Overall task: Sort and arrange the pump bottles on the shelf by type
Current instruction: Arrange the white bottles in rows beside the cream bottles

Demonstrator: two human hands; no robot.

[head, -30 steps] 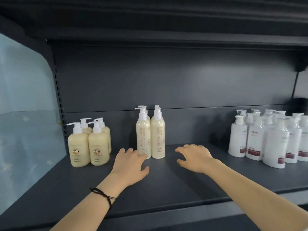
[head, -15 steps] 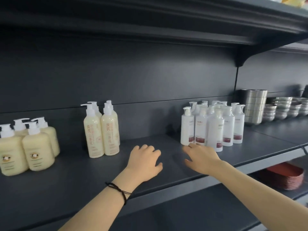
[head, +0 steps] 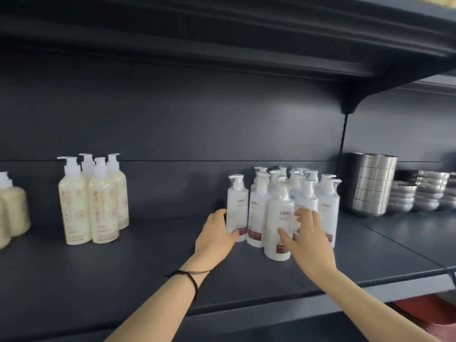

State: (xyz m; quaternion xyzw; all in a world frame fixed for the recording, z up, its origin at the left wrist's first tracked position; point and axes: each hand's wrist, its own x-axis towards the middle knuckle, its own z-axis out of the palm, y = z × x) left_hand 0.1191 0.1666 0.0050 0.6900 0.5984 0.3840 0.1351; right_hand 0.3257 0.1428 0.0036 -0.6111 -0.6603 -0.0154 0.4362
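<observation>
Left hand: fingers curled round the lower body of the leftmost white pump bottle, thumb across its front. Right hand: fingers spread, touching the front bottle, not closed on it. White cluster stands near the shelf's right end. Judgement: smooth rigid plastic, top-heavy, tips easily; grip mid-body, not the pump.

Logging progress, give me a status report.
Left hand wrapped on leftmost white bottle. Right hand open against front white bottle. Nothing blocking.
</observation>
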